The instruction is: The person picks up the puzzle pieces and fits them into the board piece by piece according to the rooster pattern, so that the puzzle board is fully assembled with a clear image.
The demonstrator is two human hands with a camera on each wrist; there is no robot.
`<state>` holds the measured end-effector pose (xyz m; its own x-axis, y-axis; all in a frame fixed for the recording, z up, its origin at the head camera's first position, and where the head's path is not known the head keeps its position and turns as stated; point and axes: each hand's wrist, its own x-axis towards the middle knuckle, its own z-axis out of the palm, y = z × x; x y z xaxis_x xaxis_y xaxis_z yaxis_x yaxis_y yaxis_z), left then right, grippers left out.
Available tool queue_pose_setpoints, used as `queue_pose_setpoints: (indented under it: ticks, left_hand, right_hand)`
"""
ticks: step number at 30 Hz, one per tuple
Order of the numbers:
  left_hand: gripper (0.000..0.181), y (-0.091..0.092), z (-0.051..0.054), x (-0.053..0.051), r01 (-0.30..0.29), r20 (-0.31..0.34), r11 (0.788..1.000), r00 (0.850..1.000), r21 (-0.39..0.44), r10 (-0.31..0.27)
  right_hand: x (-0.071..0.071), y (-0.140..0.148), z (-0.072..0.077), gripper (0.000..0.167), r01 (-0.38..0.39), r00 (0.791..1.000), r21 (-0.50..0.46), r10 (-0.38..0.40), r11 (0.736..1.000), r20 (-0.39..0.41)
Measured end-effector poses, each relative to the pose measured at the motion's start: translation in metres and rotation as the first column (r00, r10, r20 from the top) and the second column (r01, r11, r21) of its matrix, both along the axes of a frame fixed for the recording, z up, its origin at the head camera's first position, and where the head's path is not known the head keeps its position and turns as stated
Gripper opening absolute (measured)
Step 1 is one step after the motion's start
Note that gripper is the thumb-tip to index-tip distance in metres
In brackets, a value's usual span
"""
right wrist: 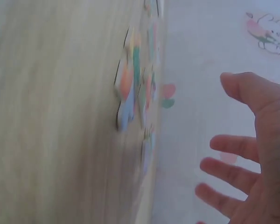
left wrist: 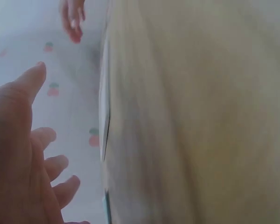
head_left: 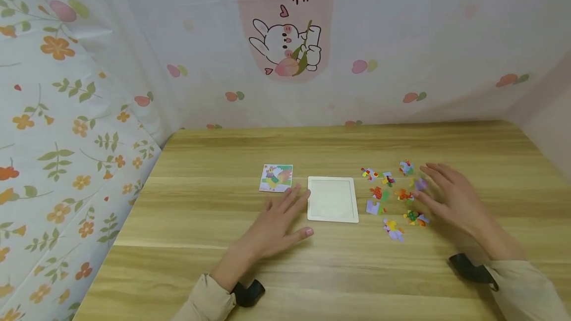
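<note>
A bird picture card (head_left: 276, 178) lies face up on the table (head_left: 178, 261), plausibly so it can be consulted. The left hand (head_left: 274, 227), its grip empty and fingers extended, is at the left edge of a shallow white tray (head_left: 332, 201), perhaps to steady it. Loose puzzle pieces (head_left: 403, 195) lie right of the tray, seemingly spread for visibility; just beside them is the right hand (head_left: 459, 207), fingers apart, holding nothing. The tray's recess contains no pieces.
</note>
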<state>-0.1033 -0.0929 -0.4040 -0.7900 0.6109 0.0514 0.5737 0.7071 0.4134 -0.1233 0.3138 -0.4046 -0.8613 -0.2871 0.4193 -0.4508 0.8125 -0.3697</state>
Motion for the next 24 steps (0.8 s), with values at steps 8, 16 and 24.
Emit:
queue_pose_setpoints:
  ticks: [8, 16, 24]
  left_hand:
    - [0.076, 0.013, -0.005, 0.009, 0.074, 0.089, 0.997, 0.994, -0.035, -0.07]
    - [0.083, 0.015, -0.01, 0.011, 0.088, 0.135, 0.994, 0.988, -0.059, -0.079]
    - [0.087, 0.013, -0.013, 0.013, 0.09, 0.177, 0.992, 0.981, -0.084, -0.074]
  right_hand:
    - [0.005, -0.021, 0.01, 0.04, -0.119, 0.989, 0.044, 0.122, 0.992, -0.085]
    - [0.006, -0.036, 0.017, 0.035, -0.266, 0.962, 0.081, 0.27, 0.961, -0.042]
    - [0.013, -0.044, 0.018, 0.025, -0.347, 0.926, -0.005, 0.344, 0.938, 0.154]
